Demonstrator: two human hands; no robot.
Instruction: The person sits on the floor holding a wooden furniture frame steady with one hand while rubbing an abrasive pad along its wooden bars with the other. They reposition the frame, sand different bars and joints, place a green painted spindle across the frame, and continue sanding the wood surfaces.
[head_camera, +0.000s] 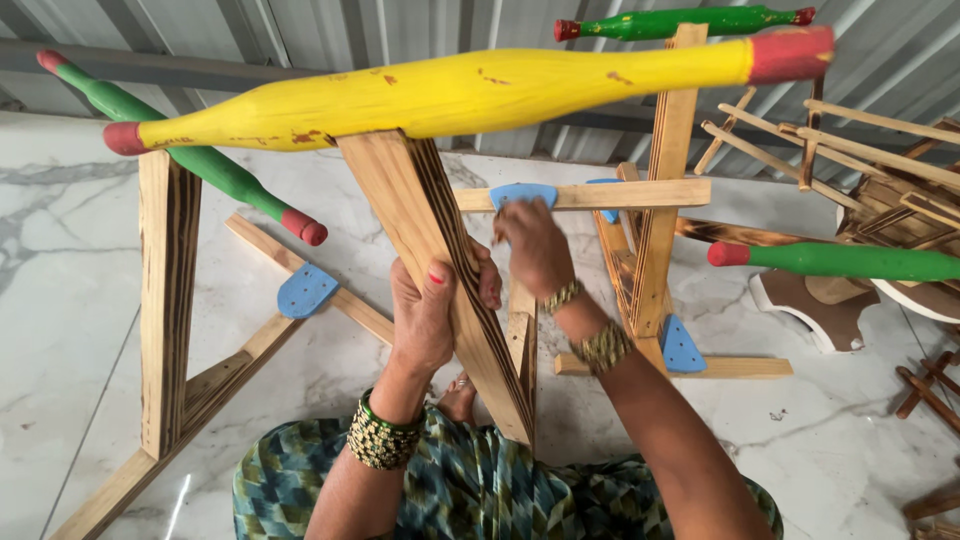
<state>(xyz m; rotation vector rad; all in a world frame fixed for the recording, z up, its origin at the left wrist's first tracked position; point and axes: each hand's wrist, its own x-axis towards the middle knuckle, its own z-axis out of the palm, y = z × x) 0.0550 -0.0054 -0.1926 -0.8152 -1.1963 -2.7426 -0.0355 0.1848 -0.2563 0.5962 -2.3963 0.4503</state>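
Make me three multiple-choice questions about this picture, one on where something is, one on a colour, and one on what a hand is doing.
1. Where does the right hand work?
A. at the blue bracket on the crossbar
B. on the floor
C. on the green pin

2. What colour is the long top roller?
A. all green
B. yellow with red ends
C. blue

3. What is the left hand doing?
A. hanging free
B. lying flat on the floor
C. gripping the slanted wooden leg

Answers: 1 A, its fingers touch the blue bracket on the crossbar. 2 B, yellow body, red tips. 3 C, its fingers wrap the slanted wooden leg.
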